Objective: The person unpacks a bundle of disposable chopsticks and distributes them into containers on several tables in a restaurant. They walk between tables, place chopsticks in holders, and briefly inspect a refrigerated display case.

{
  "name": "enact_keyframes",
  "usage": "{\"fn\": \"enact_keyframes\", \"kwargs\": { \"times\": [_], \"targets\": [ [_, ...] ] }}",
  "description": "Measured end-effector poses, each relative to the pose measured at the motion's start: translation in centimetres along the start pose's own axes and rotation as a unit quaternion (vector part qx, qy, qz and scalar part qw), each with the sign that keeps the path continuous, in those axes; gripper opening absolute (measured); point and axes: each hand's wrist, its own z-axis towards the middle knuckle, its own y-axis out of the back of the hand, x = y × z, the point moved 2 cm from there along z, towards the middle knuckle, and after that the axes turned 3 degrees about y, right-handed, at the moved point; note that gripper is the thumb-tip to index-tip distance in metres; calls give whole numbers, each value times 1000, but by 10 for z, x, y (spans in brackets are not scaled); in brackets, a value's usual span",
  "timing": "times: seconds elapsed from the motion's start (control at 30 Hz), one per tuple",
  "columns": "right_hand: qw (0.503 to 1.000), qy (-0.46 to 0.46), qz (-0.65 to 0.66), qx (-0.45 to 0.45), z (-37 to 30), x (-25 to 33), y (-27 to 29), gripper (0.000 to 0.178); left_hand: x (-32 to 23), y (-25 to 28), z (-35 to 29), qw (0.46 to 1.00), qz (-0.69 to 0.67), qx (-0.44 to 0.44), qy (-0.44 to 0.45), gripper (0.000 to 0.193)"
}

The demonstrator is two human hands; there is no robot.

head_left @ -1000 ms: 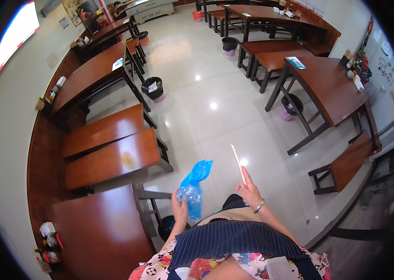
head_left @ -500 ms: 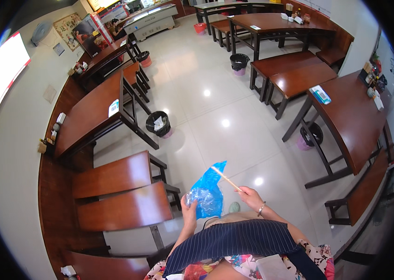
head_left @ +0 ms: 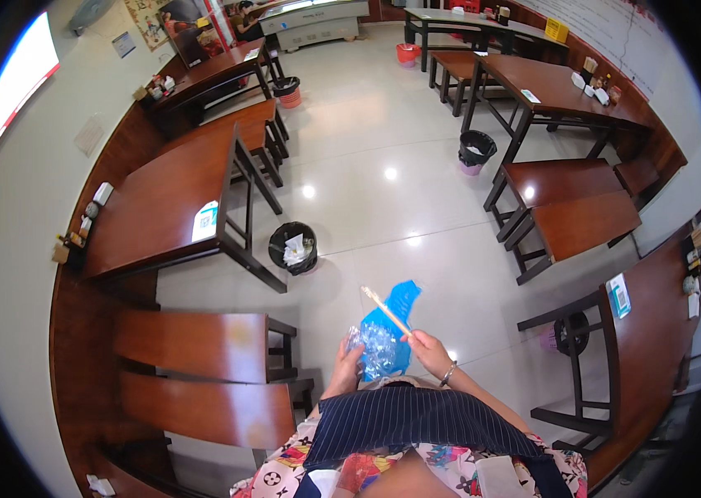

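Note:
My left hand grips a crumpled blue plastic bag in front of my apron. Bunched clear plastic shows inside or against the bag's near side; which of the two I cannot tell. My right hand, a bracelet at its wrist, is closed around the lower end of a pale, slim wooden stick. The stick slants up and left across the front of the bag, its tip past the bag's edge. Whether it is one stick or a pair of chopsticks is too small to tell.
Along the left wall stand a dark wooden table and benches. A black-lined bin with white paper in it sits by that table's leg. More tables, benches and another lined bin line the right side.
My view has shifted, with the near left bin and table now larger. The stick and right hand have moved left relative to the bag, so the stick crosses further over it.

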Motion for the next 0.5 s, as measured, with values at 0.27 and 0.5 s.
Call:
{"fn": "enact_keyframes", "kwargs": {
  "times": [0.27,0.5],
  "targets": [
    [918,-142,318,-191,130,25,110,19,-149,-28,181,996,78,-19,-35,48],
    [943,-140,257,-157,288,4,171,17,-223,-51,306,996,-13,-42,-81,38]
  ]
}}
